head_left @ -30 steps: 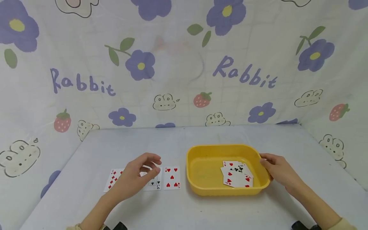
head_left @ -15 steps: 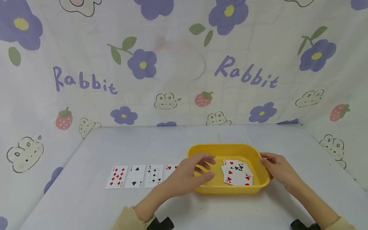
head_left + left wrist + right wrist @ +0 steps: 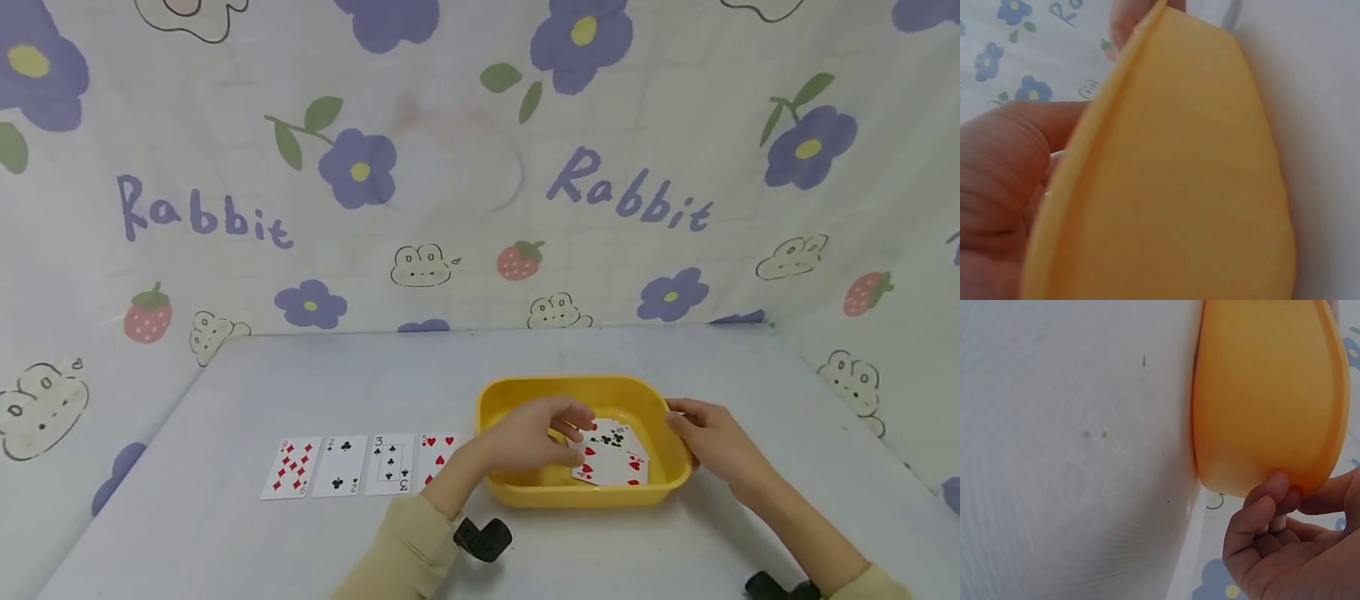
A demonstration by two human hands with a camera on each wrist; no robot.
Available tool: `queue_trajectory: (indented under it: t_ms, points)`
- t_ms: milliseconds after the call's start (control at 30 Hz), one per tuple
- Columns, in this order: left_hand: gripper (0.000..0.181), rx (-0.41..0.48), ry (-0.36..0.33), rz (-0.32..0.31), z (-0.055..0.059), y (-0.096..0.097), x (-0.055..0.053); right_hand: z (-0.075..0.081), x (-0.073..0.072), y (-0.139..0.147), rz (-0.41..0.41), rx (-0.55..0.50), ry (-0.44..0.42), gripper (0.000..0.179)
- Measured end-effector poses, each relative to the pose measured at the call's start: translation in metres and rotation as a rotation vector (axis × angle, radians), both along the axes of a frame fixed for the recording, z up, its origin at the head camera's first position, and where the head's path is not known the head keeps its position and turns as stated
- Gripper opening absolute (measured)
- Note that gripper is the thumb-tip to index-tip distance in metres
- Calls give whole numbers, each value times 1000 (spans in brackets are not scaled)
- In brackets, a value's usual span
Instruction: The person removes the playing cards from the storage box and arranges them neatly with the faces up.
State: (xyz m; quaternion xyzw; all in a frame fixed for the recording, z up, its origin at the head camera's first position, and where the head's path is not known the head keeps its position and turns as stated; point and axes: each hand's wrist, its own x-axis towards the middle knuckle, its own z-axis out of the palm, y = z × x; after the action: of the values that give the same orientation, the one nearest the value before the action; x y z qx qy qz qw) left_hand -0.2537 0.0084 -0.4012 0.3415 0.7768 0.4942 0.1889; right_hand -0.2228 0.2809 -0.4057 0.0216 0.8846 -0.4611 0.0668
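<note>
A yellow plastic tray (image 3: pixel 562 498) stands on the table, with several playing cards (image 3: pixel 617 471) lying face up in a loose pile at its right end. My left hand (image 3: pixel 528 433) reaches over the tray's left side, fingers loosely bent and apart, fingertips close to the pile; whether they touch a card cannot be told. At the tray's right end my right hand (image 3: pixel 716 442) pinches the rim, thumb on top and fingers against the outer wall, as the right wrist view shows. In the left wrist view the tray wall hides the left fingertips.
Left of the tray four-cornered cards lie in a row: a nine of diamonds (image 3: pixel 291 468), a two of clubs (image 3: pixel 340 467), a three of clubs (image 3: pixel 389 464) and a five of hearts (image 3: pixel 435 457), partly behind the left forearm. A patterned cloth (image 3: pixel 450 192) hangs behind the table.
My left hand has moved right, from above the card row to inside the tray by the pile. My right hand has stayed on the tray's rim.
</note>
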Motion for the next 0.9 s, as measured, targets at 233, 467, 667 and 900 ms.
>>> queue_trajectory:
  t_ms: [233, 467, 667, 900]
  points:
    - [43, -123, 6, 32, -16, 9, -10, -1, 0, -1, -4, 4, 3, 50]
    - [45, -186, 13, 46, -18, 13, -10, -1, 0, -1, 4, 8, 10, 49]
    - [46, -235, 57, 53, -18, 14, -10, -1, 0, 0, 11, 1, 19, 49]
    - [39, -259, 30, 136, -17, 13, -9, 0, 1, 1, 17, -3, 23, 49]
